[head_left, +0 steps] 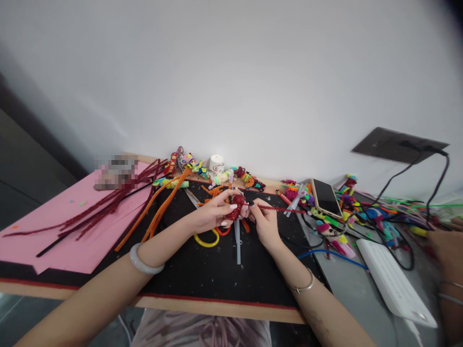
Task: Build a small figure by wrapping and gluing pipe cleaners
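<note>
My left hand (217, 209) is closed around a dark red, glittery pipe-cleaner figure (237, 206), held just above the black mat. Beside it, my right hand (265, 221) pinches a red pipe cleaner (284, 209) where it leaves the figure, and the free end sticks out to the right. Fingers cover part of the figure, so its full shape is hidden. Scissors with a yellow handle loop (208, 241) lie under my left hand. A pale grey strip (238, 243) lies below the figure. Orange pipe cleaners (164, 207) rest left of my hands.
Dark red pipe cleaners (112, 196) lie across pink sheets (83, 241). Several colourful pipe-cleaner figures and a white round container (216, 165) line the wall. At right are a phone (326, 197), cables, a white power strip (394, 282) and another person's arm (450, 270).
</note>
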### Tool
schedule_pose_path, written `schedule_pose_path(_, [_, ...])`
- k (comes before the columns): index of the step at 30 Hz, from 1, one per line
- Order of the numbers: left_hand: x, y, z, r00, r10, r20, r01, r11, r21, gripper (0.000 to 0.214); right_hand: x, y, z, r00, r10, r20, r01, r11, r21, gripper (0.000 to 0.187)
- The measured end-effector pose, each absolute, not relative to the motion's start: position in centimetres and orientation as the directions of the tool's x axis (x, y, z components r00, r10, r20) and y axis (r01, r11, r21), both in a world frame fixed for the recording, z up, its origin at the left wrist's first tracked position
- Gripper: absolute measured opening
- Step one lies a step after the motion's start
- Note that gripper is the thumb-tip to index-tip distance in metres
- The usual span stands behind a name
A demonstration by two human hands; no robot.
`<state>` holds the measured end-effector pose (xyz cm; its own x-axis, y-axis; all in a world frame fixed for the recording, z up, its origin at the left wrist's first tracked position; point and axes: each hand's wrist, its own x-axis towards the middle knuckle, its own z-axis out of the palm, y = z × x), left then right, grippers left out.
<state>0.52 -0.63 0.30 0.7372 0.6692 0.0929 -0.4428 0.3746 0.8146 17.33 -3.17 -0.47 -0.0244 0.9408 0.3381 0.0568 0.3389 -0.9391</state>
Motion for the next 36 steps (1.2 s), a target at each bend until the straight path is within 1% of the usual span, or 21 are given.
schedule_pose_path(6, [0.39,-0.63,0.09,0.722,0.687,0.081,-0.452,0.379,0.808,0.034,17.48,-3.1,-0.78,-0.04,0.944,0.329,0.039,0.33,-0.943,0.033])
schedule_pose_path(10, [0.3,-0.51,-0.22,0.716,0.693,0.081,-0.435,0.353,0.828,0.037,17.47,-3.11,-0.81,-0.042,0.942,0.333,0.038,0.334,-0.942,0.032])
schedule_pose_path(17, [0.43,-0.4,-0.5,0.681,0.728,0.072,-0.41,0.298,0.862,0.043,17.48,-3.22,-0.77,-0.03,0.934,0.355,0.121,0.356,-0.927,0.032])
schedule_pose_path(20, [0.5,-0.43,-0.57,0.678,0.731,0.082,-0.425,0.299,0.855,0.041,17.49,-3.28,-0.79,-0.025,0.932,0.361,0.149,0.361,-0.921,0.032])
schedule_pose_path(36, [0.23,-0.36,-0.26,0.696,0.717,0.026,-0.352,0.31,0.883,0.036,17.36,-3.64,-0.16,-0.022,0.918,0.397,0.248,0.389,-0.887,0.031])
